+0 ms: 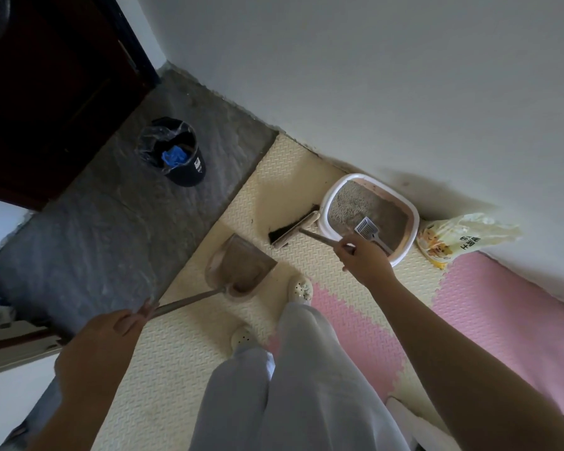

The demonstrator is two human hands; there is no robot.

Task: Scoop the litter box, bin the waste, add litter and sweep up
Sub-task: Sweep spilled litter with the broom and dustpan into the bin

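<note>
With the scoop lying in the litter box, I seem down to sweeping: right hand grips the broom, left hand grips the dustpan.

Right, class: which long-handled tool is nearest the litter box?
The broom, held by the right hand: its head is beside the litter box rim. The dustpan, in the left hand, stands farther off.

Room corner: plain wall, mixed floor coverings.
White wall runs diagonally, with dark smudging low near its base. Dark brown door at upper left. Grey stone-look floor lies before the door. Cream textured foam mats adjoin it and interlock with pink mats along the wall. Light dim, even.
</note>
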